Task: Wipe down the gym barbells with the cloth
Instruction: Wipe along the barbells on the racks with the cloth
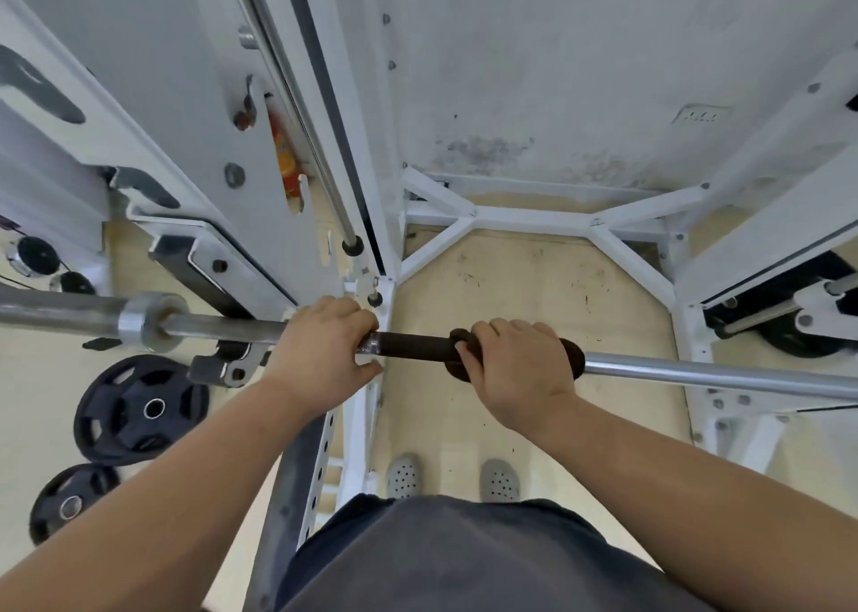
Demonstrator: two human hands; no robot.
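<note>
A steel barbell (pixel 696 372) runs left to right across the view at waist height, resting in a white rack. Its shaft looks dark brown between my hands. My left hand (pixel 325 347) is closed around the bar near the rack upright. My right hand (pixel 515 365) is wrapped around the bar with a dark brown cloth (pixel 573 356) bunched under the palm; the cloth shows on both sides of the hand. The bar's sleeve and collar (pixel 144 321) stick out to the left.
White rack uprights and base frame (pixel 534 221) surround me, with a vertical guide rod (pixel 320 170) ahead on the left. Two black weight plates (pixel 139 409) hang on the lower left. A white wall stands ahead. My feet in grey perforated clogs (pixel 404 474) stand on a beige floor.
</note>
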